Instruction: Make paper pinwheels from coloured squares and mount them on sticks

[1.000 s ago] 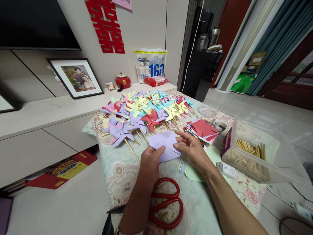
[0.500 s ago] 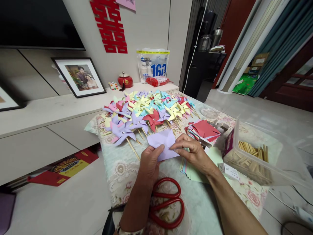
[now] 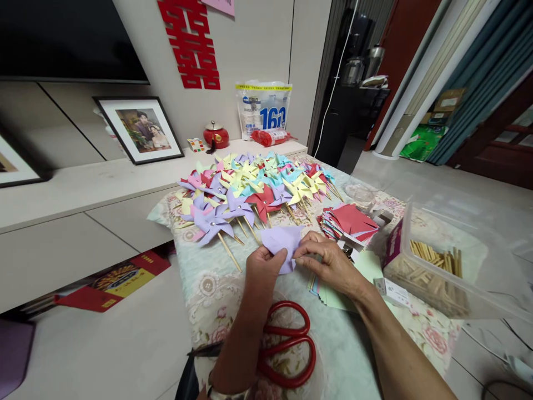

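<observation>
A purple sheet of paper (image 3: 283, 238) is held up over the table, partly folded in toward its middle. My left hand (image 3: 266, 265) pinches it from the lower left, thumb on top. At its right edge, my right hand (image 3: 327, 260) has thumb and fingertips pressed together on the paper. Just beyond lies a cluster of finished paper pinwheels (image 3: 250, 183) on sticks, in purple, red, yellow and blue. Red-handled scissors (image 3: 291, 361) rest under my left forearm, which hides part of them.
To the right are cut red paper pieces (image 3: 352, 220), a pale green paper stack (image 3: 337, 297), a small white box (image 3: 391, 291) and a clear plastic bin (image 3: 441, 289) with wooden sticks. Behind the table runs a white cabinet (image 3: 104, 189) with a framed photo (image 3: 144, 130).
The purple paper's right side has been folded inward, and the sheet looks narrower. Both hands have shifted slightly right in view and closer together.
</observation>
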Demonstrator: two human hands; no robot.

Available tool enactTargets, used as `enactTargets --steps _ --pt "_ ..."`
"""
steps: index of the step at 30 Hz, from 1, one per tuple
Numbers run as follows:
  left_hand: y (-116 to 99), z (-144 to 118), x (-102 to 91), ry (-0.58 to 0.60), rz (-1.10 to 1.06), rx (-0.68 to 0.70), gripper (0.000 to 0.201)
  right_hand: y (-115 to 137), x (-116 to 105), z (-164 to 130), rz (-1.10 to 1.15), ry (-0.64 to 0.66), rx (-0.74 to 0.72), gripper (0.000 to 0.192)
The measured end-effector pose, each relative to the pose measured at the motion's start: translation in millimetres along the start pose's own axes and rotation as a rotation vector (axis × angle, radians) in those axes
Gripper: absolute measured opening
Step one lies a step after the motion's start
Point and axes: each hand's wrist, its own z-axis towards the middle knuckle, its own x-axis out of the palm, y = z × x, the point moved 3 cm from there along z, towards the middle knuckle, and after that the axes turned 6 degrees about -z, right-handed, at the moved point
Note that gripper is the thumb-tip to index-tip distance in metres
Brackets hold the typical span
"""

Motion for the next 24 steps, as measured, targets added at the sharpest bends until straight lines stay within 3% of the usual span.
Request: enactTargets --steps 17,24 --pt "3.0 -2.3 4.1 0.022 0.0 -0.003 0.019 1.2 9.8 3.1 -0.035 -0.092 0.25 0.014" --pt "3.8 -1.3 2.8 0.024 -0.015 -0.037 0.022 -3.1 11.6 2.2 -0.064 -0.144 0.268 0.014"
